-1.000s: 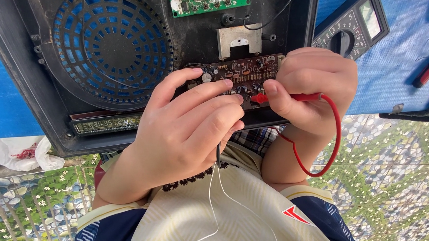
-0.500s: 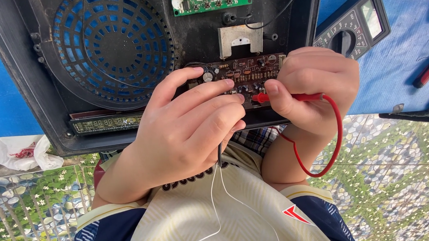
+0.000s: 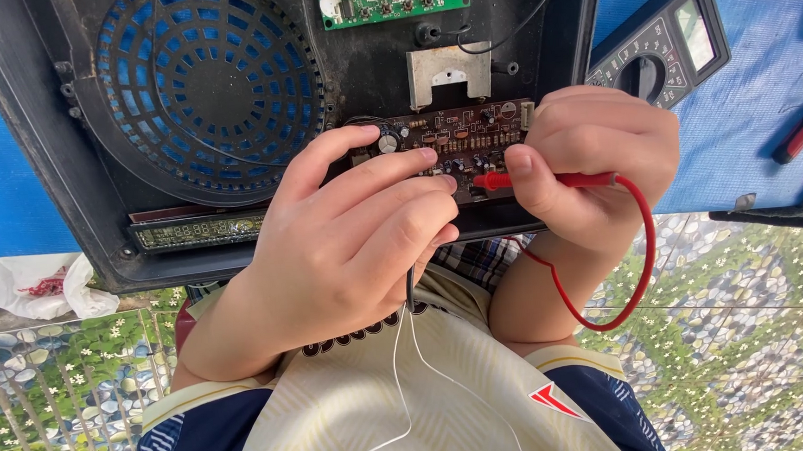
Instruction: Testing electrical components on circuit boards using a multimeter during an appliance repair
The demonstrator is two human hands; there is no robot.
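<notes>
The left hand (image 3: 347,247) grips a black wire on the brown board (image 3: 457,143) inside the speaker box (image 3: 92,179), so the right hand (image 3: 593,163) can pinch the red probe (image 3: 547,180) there.

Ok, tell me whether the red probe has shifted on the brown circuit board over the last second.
No. The red probe in the right hand keeps its tip at the same spot on the brown circuit board, just below the metal bracket.
</notes>
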